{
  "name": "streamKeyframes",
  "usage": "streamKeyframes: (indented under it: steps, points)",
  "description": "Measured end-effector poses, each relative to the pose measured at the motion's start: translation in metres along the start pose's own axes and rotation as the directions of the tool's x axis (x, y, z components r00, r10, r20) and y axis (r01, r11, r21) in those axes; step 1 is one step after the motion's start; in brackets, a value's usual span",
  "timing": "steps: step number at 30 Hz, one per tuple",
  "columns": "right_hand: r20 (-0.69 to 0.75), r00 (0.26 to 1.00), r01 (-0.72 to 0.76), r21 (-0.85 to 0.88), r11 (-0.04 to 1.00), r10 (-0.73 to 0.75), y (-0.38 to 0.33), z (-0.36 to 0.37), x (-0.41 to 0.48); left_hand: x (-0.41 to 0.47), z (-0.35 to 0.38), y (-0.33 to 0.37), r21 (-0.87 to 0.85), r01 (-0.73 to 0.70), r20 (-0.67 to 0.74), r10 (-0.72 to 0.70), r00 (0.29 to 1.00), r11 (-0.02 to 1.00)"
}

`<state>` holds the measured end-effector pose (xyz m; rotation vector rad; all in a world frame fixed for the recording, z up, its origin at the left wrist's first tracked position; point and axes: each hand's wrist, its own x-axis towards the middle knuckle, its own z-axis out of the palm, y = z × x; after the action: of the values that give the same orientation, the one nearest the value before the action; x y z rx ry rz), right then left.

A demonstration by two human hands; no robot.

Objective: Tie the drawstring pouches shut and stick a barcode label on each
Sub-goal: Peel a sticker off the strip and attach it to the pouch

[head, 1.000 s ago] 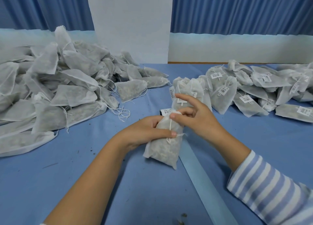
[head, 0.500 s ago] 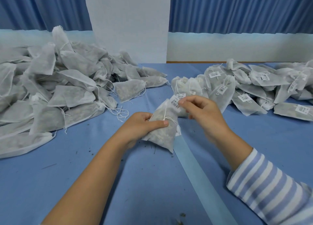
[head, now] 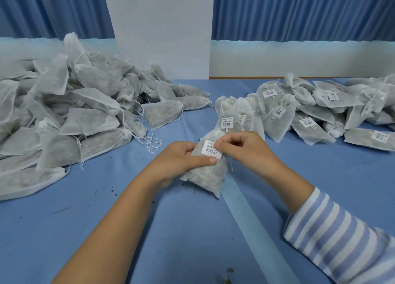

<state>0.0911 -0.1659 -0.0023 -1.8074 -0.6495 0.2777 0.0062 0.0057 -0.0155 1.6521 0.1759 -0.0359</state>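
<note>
Blue table (head: 192,230), with a big heap of unlabelled pouches (head: 64,117) on my left and a smaller labelled batch (head: 310,112) on my right. In the middle between them is one pouch (head: 205,176) in my left hand (head: 179,157), fingers wrapped round it, thumb across the front. My right hand (head: 245,149) fingers pinch the top corner of its barcode label (head: 210,150).

Since then, barcode label (head: 210,150) flat on pouch (head: 205,176)

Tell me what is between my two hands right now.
A filled pouch with a barcode label: the left hand grips the pouch and the right hand pinches the label's edge. The head view shows it.
</note>
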Motion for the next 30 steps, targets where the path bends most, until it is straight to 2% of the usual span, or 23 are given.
streamKeyframes:
  steps: [5, 8, 10, 12, 13, 15, 17, 19, 21, 23, 27, 30]
  points:
    - [-0.057, 0.988, 0.138, -0.109, 0.984, -0.145, 0.004, 0.003, -0.002, -0.001, 0.004, 0.003, -0.023, -0.007, -0.04, 0.006, 0.999, 1.0]
    - [-0.077, 0.972, 0.209, -0.16, 0.965, -0.224, 0.007, 0.006, -0.001, 0.003, 0.011, 0.003, 0.011, 0.016, -0.196, -0.014, 0.981, 1.0]
    - [-0.107, 0.959, 0.234, -0.214, 0.948, -0.261, 0.009, 0.007, 0.0, 0.006, 0.014, 0.001, 0.075, -0.005, -0.293, 0.027, 0.956, 0.997]
    - [-0.147, 0.952, 0.232, -0.227, 0.946, -0.268, 0.009, 0.01, 0.0, 0.007, 0.016, -0.002, 0.123, -0.041, -0.332, 0.08, 0.94, 0.992]
    - [-0.174, 0.955, 0.205, -0.195, 0.959, -0.239, 0.008, 0.01, 0.0, 0.007, 0.017, -0.002, 0.124, -0.056, -0.339, 0.095, 0.936, 0.991]
    - [-0.206, 0.974, 0.085, -0.033, 0.996, -0.09, 0.005, 0.009, 0.001, 0.007, 0.02, -0.002, 0.05, -0.098, -0.343, 0.11, 0.933, 0.994]
    - [-0.1, 0.987, -0.102, 0.214, 0.972, 0.126, 0.003, 0.006, 0.002, 0.006, 0.023, -0.001, -0.052, -0.147, -0.345, 0.12, 0.931, 0.988]
    - [0.141, 0.963, -0.27, 0.455, 0.849, 0.23, 0.002, 0.005, 0.0, 0.006, 0.025, -0.002, -0.085, -0.162, -0.354, 0.123, 0.927, 0.983]
    - [0.281, 0.936, -0.347, 0.624, 0.7, 0.213, 0.003, 0.006, 0.0, 0.006, 0.027, -0.003, -0.116, -0.163, -0.355, 0.112, 0.928, 0.98]
    - [0.29, 0.937, -0.343, 0.647, 0.681, 0.197, 0.003, 0.008, 0.001, 0.006, 0.03, -0.003, -0.153, -0.162, -0.36, 0.098, 0.928, 0.975]
    - [0.163, 0.967, -0.252, 0.484, 0.838, 0.197, 0.006, 0.009, 0.003, 0.007, 0.032, -0.002, -0.159, -0.185, -0.418, 0.104, 0.903, 0.97]
    - [0.133, 0.977, -0.211, 0.456, 0.864, 0.168, 0.004, 0.009, 0.0, 0.007, 0.032, -0.002, -0.154, -0.201, -0.427, 0.118, 0.896, 0.967]
